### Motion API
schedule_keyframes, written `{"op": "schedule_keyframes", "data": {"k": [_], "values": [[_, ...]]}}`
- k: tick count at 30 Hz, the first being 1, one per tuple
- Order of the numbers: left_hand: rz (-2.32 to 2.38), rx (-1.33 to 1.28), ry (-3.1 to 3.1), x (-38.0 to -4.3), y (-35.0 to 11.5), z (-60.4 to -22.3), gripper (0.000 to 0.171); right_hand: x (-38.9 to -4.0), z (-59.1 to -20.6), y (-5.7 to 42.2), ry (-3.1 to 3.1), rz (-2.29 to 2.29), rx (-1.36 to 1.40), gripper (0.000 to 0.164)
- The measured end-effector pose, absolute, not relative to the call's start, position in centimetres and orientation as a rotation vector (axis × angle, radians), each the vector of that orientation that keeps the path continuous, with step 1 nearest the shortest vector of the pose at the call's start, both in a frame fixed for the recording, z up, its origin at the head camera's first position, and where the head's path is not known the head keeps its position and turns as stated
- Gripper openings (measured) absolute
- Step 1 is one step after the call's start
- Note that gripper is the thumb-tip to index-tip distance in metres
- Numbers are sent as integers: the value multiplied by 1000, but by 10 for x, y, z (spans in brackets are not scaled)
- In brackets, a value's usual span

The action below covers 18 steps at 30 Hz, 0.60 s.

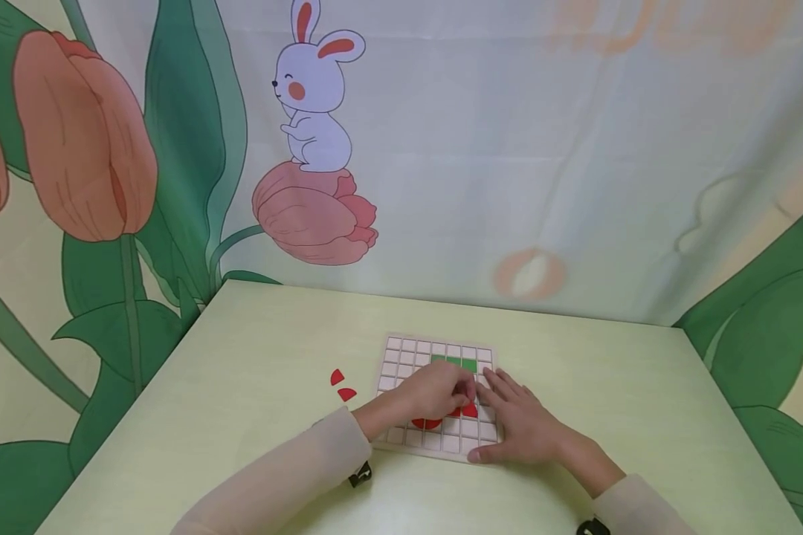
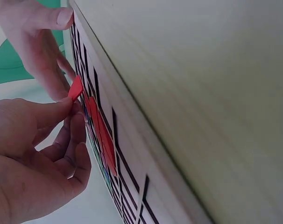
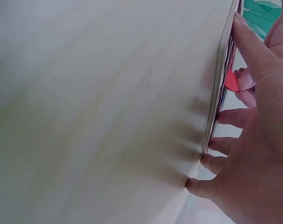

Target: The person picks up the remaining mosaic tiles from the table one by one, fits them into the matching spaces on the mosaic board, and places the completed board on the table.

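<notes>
While the bench [image 1: 274, 334] supports a gridded board [image 1: 406, 357], the right hand [image 1: 520, 422] rests with fingers spread along the board's right edge and the left hand [image 1: 435, 390] pinches a red piece [image 2: 76, 88] over the grid near that edge.

Left hand [image 1: 435, 390] pinches a red piece [image 2: 76, 87] at the gridded board [image 1: 404, 369]; right hand [image 1: 518, 416] touches the board's edge. Red shapes [image 1: 427, 424] and a green strip [image 1: 469, 365] lie on it, two red wedges [image 1: 337, 377] left of it.
</notes>
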State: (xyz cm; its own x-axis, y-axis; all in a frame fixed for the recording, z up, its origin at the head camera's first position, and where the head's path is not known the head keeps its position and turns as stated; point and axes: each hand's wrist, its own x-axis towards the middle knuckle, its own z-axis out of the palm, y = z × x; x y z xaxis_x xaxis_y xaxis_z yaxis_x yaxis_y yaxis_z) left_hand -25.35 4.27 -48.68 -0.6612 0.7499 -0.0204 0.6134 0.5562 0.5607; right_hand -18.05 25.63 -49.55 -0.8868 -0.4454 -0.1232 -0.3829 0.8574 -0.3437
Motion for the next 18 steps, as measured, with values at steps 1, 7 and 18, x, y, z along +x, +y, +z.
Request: {"op": "schedule_keyframes", "data": {"k": [1, 7, 18], "values": [[751, 1144, 2540, -253, 43, -487, 10, -180, -495, 256, 2834, -465, -637, 120], [691, 1169, 2544, -253, 42, -485, 10, -181, -495, 257, 2837, -454, -638, 120], [665, 1150, 2567, -250, 44, -483, 10, -181, -499, 258, 2836, -474, -650, 121]]}}
